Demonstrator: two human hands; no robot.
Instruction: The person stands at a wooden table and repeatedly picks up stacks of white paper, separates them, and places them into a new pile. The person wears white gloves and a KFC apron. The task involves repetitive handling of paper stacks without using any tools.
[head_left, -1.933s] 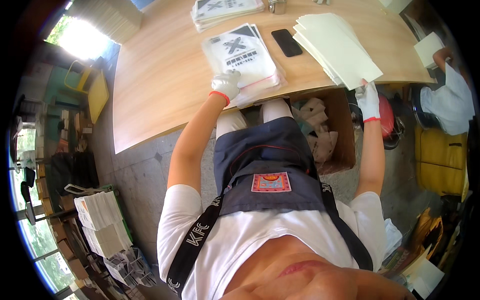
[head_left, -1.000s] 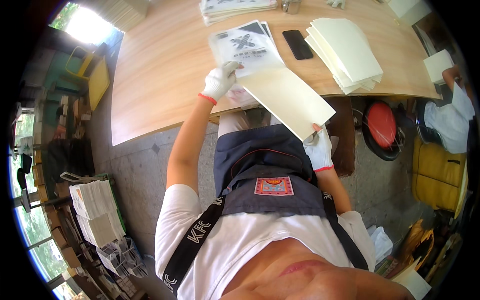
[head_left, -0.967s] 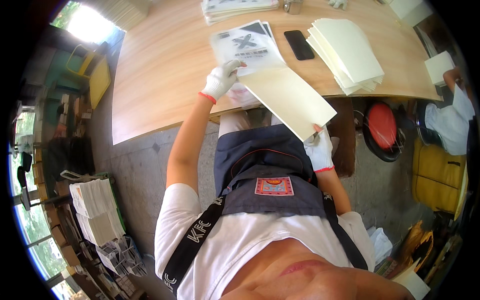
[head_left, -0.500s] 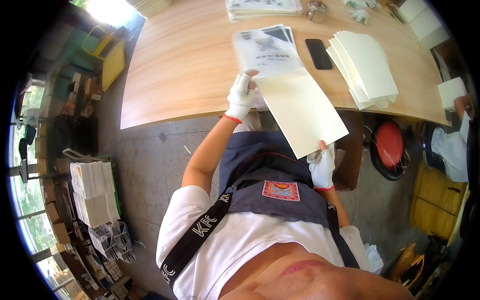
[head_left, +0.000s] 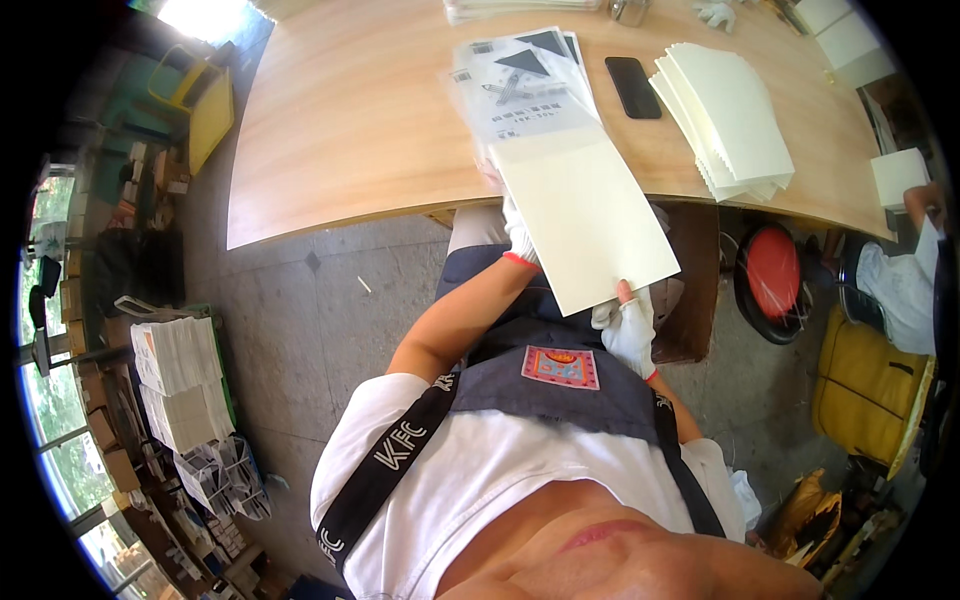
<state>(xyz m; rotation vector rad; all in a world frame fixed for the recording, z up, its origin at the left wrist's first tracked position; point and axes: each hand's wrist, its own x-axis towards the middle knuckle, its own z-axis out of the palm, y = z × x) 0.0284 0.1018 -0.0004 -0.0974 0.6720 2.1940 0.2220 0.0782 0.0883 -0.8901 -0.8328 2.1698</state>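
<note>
A block of cream paper (head_left: 590,220) slants over the table's front edge, its far end inside a clear printed plastic sleeve (head_left: 525,118). At the block's near edge, my right hand (head_left: 630,330), in a white fingertip-less glove, has its thumb on top and its fingers curled below. My left hand (head_left: 516,235), gloved in white with a red cuff, reaches under the block's left side, and its fingers are mostly hidden. More printed sleeves (head_left: 548,42) lie under the far end of this one.
A fanned stack of cream paper (head_left: 725,120) lies to the right on the wooden table (head_left: 340,130), beside a black phone (head_left: 632,88). Farther back are a sleeve pile (head_left: 520,8), a jar (head_left: 628,10) and a white glove (head_left: 715,15). A red-seated stool (head_left: 773,282) stands right.
My left hand has gone from the sleeve's left edge to under the paper. The sleeve now covers the paper's far end, and the block has shifted slightly left.
</note>
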